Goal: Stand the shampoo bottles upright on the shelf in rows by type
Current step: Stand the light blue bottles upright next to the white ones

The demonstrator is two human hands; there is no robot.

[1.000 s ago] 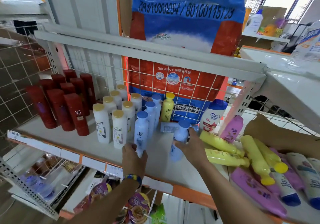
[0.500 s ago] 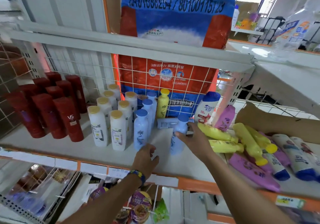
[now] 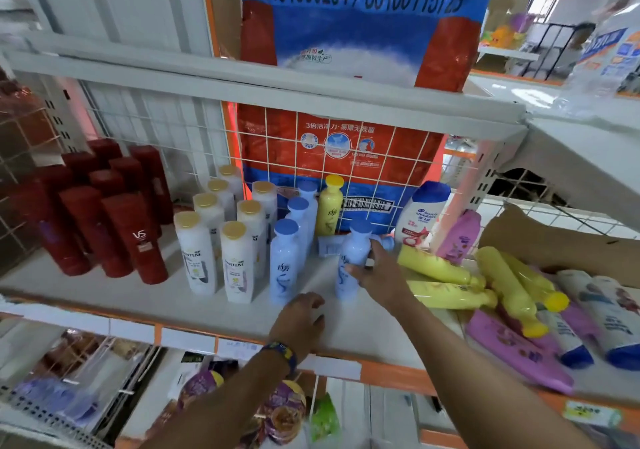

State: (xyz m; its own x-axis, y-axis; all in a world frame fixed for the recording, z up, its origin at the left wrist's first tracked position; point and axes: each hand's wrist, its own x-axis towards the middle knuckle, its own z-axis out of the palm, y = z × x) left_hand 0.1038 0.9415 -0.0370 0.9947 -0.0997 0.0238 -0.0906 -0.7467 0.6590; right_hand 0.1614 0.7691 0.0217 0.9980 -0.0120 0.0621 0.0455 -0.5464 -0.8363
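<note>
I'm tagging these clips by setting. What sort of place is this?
Most likely a small shop or supermarket aisle. The white metal shelf has price-label strips along its orange front edge, many identical shampoo bottles stand in rows, such as the red bottles, and more stocked shelving shows below.

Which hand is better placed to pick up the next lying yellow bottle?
The right hand: it is next to the lying yellow plastic bottles. The left hand rests empty on the white shelf, farther away.

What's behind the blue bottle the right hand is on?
Behind the blue bottle under the right hand, another blue-capped bottle lies flat on the shelf. The hand and the standing bottle cover its middle; beyond it is the wire grid.
</note>
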